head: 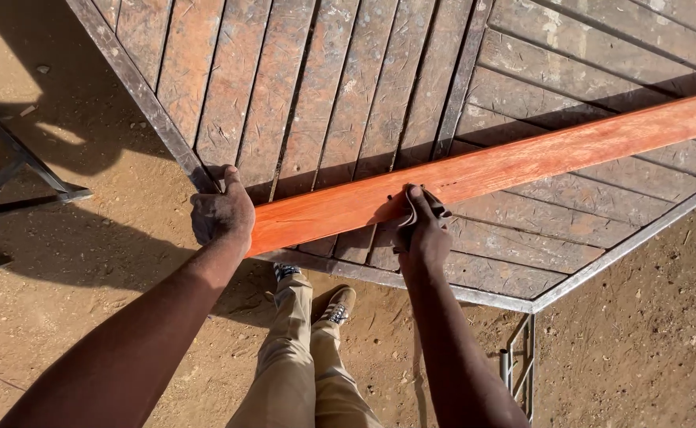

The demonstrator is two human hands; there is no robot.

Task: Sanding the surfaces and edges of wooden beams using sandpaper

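Observation:
A long orange-red wooden plank [522,158] lies slanted across a slatted wooden tabletop [340,87] with a metal frame. My left hand [221,212] grips the plank's near left end at the table's edge. My right hand [421,226] presses a small dark cloth [435,208] against the plank's near edge, about a third of the way along.
The table's metal rim [617,250] and a metal leg [518,361] stand over sandy ground. My legs and shoes [334,305] are below the table edge. A dark metal frame [15,170] lies on the dirt at the left.

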